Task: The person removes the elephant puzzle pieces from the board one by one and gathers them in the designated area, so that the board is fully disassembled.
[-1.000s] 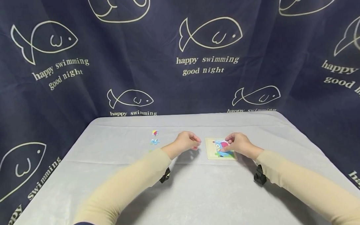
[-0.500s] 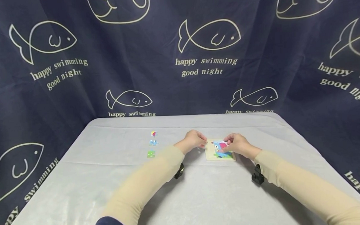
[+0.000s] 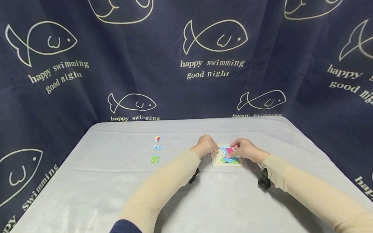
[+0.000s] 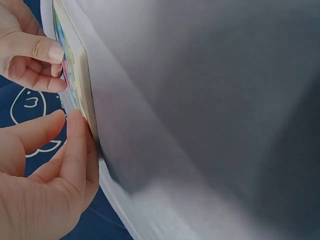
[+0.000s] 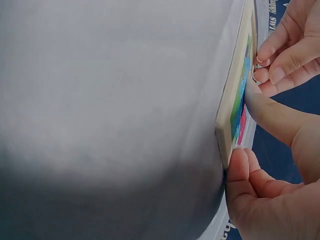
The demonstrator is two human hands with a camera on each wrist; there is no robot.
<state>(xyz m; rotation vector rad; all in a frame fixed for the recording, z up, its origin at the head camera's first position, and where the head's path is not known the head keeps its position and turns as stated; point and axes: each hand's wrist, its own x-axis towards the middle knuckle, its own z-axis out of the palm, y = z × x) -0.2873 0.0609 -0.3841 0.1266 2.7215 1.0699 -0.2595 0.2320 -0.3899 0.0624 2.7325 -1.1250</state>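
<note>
A pale wooden puzzle board (image 3: 216,160) lies on the table, partly filled with bright pieces (image 3: 234,160) in blue, green and pink. My right hand (image 3: 248,150) grips its right side. In the right wrist view the right thumb (image 5: 272,112) rests on the picture while the fingers sit at the board's edge. At the upper left corner is my left hand (image 3: 206,144), its fingertips touching the board's edge. The left wrist view shows a small gap between the left thumb (image 4: 45,129) and the index finger, with no piece visible there.
Left of the board, three loose puzzle pieces form a column: one yellow and red (image 3: 157,138), one blue (image 3: 157,148), one green (image 3: 155,160). A grey-white cloth covers the table (image 3: 220,201). Behind hangs a navy curtain (image 3: 166,65) with fish drawings.
My left hand has moved right, from beside the board to its upper left corner, uncovering the green piece. The right hand has kept its place on the board.
</note>
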